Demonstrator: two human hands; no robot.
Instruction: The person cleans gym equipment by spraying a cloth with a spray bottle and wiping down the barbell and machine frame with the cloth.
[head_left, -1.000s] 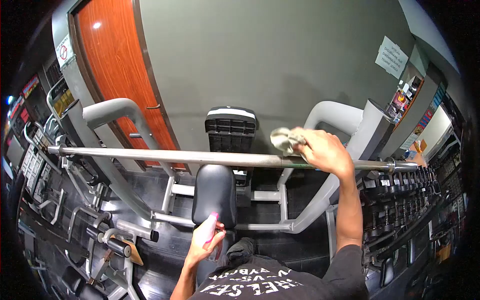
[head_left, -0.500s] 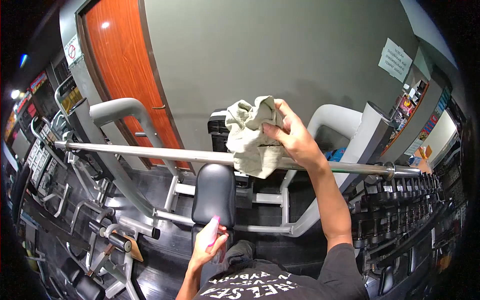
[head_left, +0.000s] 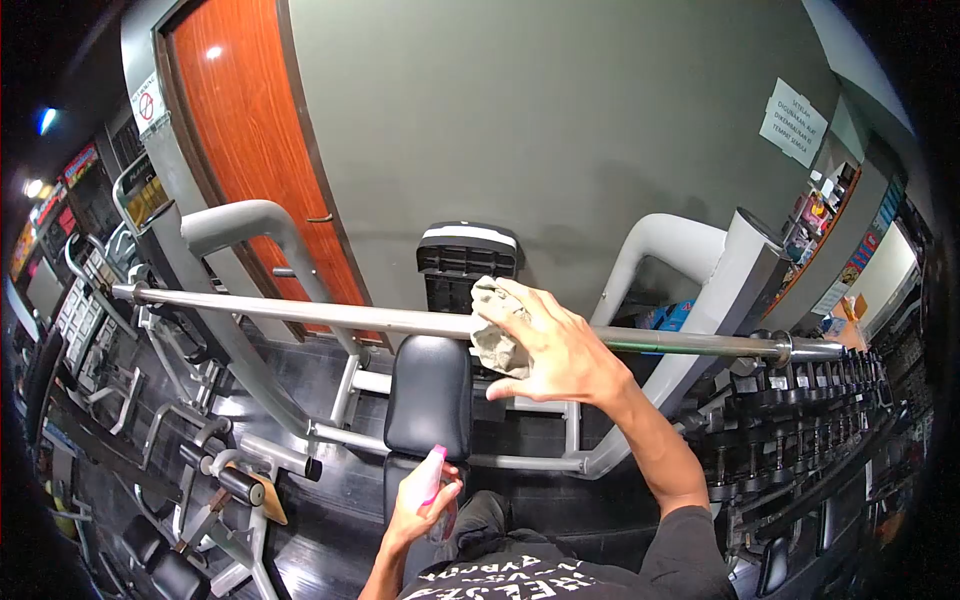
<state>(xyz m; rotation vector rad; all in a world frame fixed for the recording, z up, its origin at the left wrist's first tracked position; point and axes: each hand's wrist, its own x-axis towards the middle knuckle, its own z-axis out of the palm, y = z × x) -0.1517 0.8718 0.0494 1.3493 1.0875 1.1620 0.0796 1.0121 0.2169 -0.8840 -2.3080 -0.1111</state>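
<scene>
Gray wall behind a steel bar fills my feed, where the right hand, spread with its thumb well off the fingers, lies over a cloth on the bar near its middle. I also see the left hand wrapped around a bottle (its top is pink), near the black pad.

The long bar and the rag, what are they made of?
The long bar looks like metal, perhaps steel: it's silvery with bright, shiny streaks. The rag seems to be soft, dull cloth, maybe cotton, because it bunches into folds.
</scene>
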